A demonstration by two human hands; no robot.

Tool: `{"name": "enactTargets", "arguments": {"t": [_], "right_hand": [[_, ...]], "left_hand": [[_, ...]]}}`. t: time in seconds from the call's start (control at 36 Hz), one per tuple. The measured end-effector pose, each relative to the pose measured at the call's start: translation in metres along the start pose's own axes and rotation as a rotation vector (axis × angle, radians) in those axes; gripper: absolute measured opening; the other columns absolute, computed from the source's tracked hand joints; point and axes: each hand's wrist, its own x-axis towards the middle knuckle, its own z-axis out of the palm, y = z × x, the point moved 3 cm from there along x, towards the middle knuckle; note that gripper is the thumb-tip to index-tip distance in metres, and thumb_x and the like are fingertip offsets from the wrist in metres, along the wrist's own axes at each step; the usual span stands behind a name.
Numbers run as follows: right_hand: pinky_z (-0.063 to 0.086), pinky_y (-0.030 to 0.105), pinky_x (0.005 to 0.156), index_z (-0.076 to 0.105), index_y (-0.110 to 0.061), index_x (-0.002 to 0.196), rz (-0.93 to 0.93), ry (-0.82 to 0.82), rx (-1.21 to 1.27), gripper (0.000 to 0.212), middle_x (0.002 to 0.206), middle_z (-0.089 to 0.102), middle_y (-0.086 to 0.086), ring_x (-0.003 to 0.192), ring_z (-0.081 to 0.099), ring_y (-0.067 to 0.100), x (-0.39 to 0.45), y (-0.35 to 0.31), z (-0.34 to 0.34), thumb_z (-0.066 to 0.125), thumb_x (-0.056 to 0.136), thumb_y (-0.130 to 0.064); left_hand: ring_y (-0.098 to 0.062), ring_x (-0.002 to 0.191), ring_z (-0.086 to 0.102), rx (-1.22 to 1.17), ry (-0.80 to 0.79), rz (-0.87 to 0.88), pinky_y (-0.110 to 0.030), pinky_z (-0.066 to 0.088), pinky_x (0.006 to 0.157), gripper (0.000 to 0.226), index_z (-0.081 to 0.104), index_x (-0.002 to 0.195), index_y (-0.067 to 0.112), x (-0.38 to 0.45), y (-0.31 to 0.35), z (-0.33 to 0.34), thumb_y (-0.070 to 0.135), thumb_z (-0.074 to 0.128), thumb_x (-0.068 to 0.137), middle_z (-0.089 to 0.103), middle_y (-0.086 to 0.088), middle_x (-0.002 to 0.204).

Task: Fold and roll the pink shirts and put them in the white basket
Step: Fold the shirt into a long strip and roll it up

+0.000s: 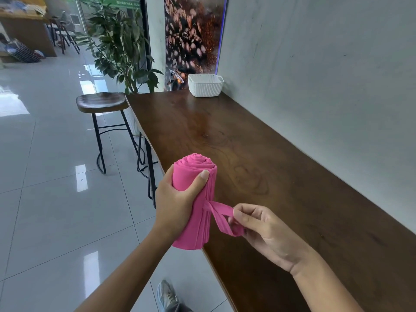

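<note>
A long dark wooden worktop [258, 154] runs along the wall with the white basket [205, 85] at its far end, while above its near edge the left hand [177, 206] grips the rolled pink shirt [194, 199] upright and the right hand [263, 230] pinches its loose strip in curled fingers [242, 212].

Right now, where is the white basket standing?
In the head view the white basket stands at the far end of the wooden counter, close to the wall on the right, beyond the left hand gripping the rolled pink shirt.
</note>
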Motion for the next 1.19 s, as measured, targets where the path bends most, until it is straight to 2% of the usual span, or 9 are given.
{"name": "enactTargets", "arguments": {"t": [0.19, 0.39, 0.5, 0.72, 0.83, 0.89, 1.03, 1.11, 1.19], "right_hand": [[0.043, 0.046, 0.111, 0.067, -0.008, 0.076, -0.112, 0.009, 0.629, 0.033, 0.092, 0.063, 0.016, 0.099, 0.065, 0.028, -0.001, -0.009, 0.016, 0.065, 0.095, -0.036], [0.056, 0.045, 0.097, 0.064, -0.002, 0.097, -0.207, -0.023, 0.932, 0.028, 0.131, 0.062, 0.025, 0.12, 0.063, 0.039, -0.004, -0.026, 0.039, 0.039, 0.1, -0.014], [0.054, 0.031, 0.087, 0.076, -0.002, 0.108, -0.255, 0.126, 0.692, 0.03, 0.131, 0.065, 0.017, 0.122, 0.063, 0.034, 0.005, -0.025, 0.045, 0.049, 0.095, -0.005], [0.055, 0.035, 0.096, 0.062, -0.003, 0.13, -0.296, 0.226, 0.432, 0.044, 0.128, 0.068, 0.012, 0.122, 0.064, 0.026, 0.019, -0.015, 0.047, 0.065, 0.087, -0.008], [0.054, 0.032, 0.099, 0.052, -0.007, 0.14, -0.262, 0.137, 0.297, 0.081, 0.131, 0.067, 0.007, 0.124, 0.062, 0.023, 0.025, -0.014, 0.058, 0.083, 0.069, -0.029], [0.053, 0.032, 0.101, 0.047, -0.01, 0.144, -0.25, 0.119, 0.168, 0.093, 0.133, 0.065, 0.003, 0.125, 0.061, 0.02, 0.028, -0.014, 0.064, 0.087, 0.065, -0.037], [0.054, 0.033, 0.1, 0.045, -0.024, 0.142, -0.258, 0.117, -0.191, 0.106, 0.136, 0.061, -0.009, 0.128, 0.058, 0.011, 0.042, -0.019, 0.08, 0.09, 0.053, -0.059], [0.055, 0.023, 0.091, 0.042, -0.026, 0.141, -0.286, 0.096, -0.315, 0.094, 0.135, 0.058, -0.012, 0.123, 0.059, 0.003, 0.049, -0.024, 0.092, 0.088, 0.061, -0.044], [0.056, 0.02, 0.082, 0.04, -0.025, 0.14, -0.315, 0.067, -0.394, 0.089, 0.126, 0.058, -0.018, 0.113, 0.061, -0.006, 0.059, -0.028, 0.103, 0.087, 0.064, -0.034]], "left_hand": [[-0.02, 0.087, 0.072, 0.004, 0.013, -0.023, -0.032, 0.061, 0.07, 0.059, 0.067, 0.114, 0.029, -0.007, -0.005, -0.008, 0.07, 0.069, 0.072, 0.074, 0.005, 0.097], [-0.021, 0.081, 0.073, -0.046, 0.052, -0.053, -0.027, 0.059, 0.062, 0.062, 0.068, 0.112, 0.025, -0.017, -0.008, -0.015, 0.072, 0.067, 0.071, 0.073, 0.002, 0.091], [-0.02, 0.081, 0.073, -0.049, 0.059, -0.054, -0.027, 0.059, 0.061, 0.062, 0.066, 0.112, 0.028, -0.021, -0.007, -0.017, 0.073, 0.066, 0.07, 0.073, 0.005, 0.091], [-0.021, 0.08, 0.073, 0.003, 0.069, -0.04, -0.033, 0.062, 0.064, 0.058, 0.068, 0.109, 0.03, -0.027, -0.004, -0.031, 0.072, 0.068, 0.069, 0.074, 0.004, 0.091], [-0.019, 0.08, 0.073, 0.091, 0.033, 0.0, -0.036, 0.063, 0.068, 0.057, 0.067, 0.109, 0.035, -0.025, -0.001, -0.042, 0.075, 0.07, 0.069, 0.074, 0.007, 0.091], [-0.014, 0.081, 0.072, 0.156, 0.005, 0.056, -0.029, 0.061, 0.068, 0.054, 0.067, 0.108, 0.036, -0.023, 0.002, -0.049, 0.075, 0.069, 0.07, 0.074, 0.012, 0.092], [-0.011, 0.076, 0.067, 0.333, -0.068, 0.217, -0.019, 0.05, 0.062, 0.071, 0.064, 0.109, 0.029, -0.017, 0.009, -0.068, 0.087, 0.029, 0.086, 0.069, 0.014, 0.082], [-0.013, 0.065, 0.061, 0.417, -0.11, 0.288, -0.028, 0.047, 0.059, 0.081, 0.062, 0.102, 0.025, -0.01, 0.007, -0.078, 0.082, 0.006, 0.092, 0.061, 0.014, 0.071], [-0.012, 0.063, 0.059, 0.478, -0.144, 0.342, -0.032, 0.048, 0.058, 0.077, 0.06, 0.102, 0.027, -0.002, 0.007, -0.087, 0.076, 0.001, 0.095, 0.058, 0.015, 0.067]]}}
